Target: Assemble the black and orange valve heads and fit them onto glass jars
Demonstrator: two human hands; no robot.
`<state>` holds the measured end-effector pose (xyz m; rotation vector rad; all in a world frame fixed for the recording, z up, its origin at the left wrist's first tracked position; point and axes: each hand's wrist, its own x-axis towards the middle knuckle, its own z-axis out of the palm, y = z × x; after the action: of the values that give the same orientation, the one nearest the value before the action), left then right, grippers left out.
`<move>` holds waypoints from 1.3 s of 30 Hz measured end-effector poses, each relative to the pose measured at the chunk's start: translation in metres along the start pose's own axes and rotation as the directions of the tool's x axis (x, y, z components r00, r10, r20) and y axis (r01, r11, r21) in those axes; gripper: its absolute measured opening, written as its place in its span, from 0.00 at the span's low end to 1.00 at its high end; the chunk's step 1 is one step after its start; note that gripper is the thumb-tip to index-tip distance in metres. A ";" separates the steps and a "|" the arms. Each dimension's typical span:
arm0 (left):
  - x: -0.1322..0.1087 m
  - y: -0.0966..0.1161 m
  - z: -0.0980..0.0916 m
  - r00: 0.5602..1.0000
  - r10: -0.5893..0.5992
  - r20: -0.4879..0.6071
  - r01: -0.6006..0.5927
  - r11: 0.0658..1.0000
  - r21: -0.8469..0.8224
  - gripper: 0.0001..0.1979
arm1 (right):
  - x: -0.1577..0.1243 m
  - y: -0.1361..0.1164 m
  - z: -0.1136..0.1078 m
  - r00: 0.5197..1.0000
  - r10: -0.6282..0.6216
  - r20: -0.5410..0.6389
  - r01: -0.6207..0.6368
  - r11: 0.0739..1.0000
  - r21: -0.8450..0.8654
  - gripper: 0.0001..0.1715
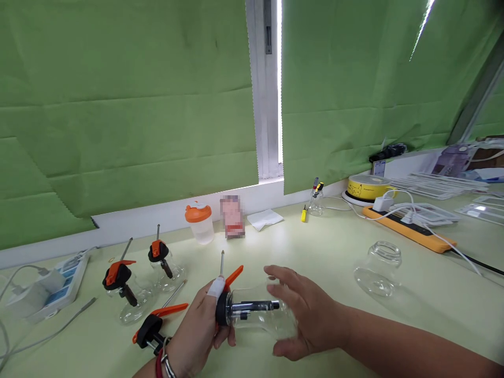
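My left hand [205, 320] is closed round the black cap [222, 308] of a clear glass bottle [258, 317]. The cap has an orange lever [235, 276] and a thin metal spout [222, 262]; a dark pump tube [255, 306] runs inside the glass. White tape wraps my left thumb. The bottle lies sideways, its base against my right hand [307, 310], whose curved fingers and thumb go round it. Beside my left wrist a loose black pump cap [149, 329] with an orange lever rests on the table.
Two capped glass bottles [136, 304] [171, 273] stand at left by a white power strip [65, 289]. An uncapped glass bottle [380, 270] stands at right. Behind are an orange-lidded cup [200, 226], a paper [265, 219], a yellow screwdriver [303, 214] and an orange power strip [409, 229].
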<state>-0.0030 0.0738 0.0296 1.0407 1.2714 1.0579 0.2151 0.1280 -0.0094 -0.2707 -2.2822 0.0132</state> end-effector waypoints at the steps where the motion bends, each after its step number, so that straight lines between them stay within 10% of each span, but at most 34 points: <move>1: -0.001 0.001 0.000 0.999 0.030 -0.025 -0.029 0.999 0.039 0.21 | 0.000 -0.002 0.000 0.994 0.112 0.013 -0.113 0.990 0.085 0.50; 8: -0.004 0.003 0.002 0.990 0.098 -0.098 -0.078 0.979 0.186 0.21 | 0.001 -0.008 -0.005 0.829 0.464 0.311 -0.556 0.735 0.388 0.42; 22: 0.001 -0.008 -0.004 0.981 0.159 -0.112 -0.141 0.978 0.153 0.24 | 0.002 -0.006 -0.005 0.768 0.470 0.435 -0.638 0.495 0.590 0.36; 28: 0.000 -0.007 -0.004 0.984 0.154 -0.089 -0.135 0.973 0.187 0.25 | 0.004 -0.007 -0.006 0.649 0.512 0.564 -0.739 0.247 0.627 0.37; 39: -0.015 -0.001 -0.005 0.904 0.427 0.022 -0.417 0.870 0.264 0.14 | -0.004 0.000 0.020 0.627 0.441 0.642 -0.647 -0.164 0.745 0.37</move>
<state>-0.0081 0.0586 0.0318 1.5624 1.2665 1.2610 0.2032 0.1288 -0.0255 -0.5241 -1.5355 2.0652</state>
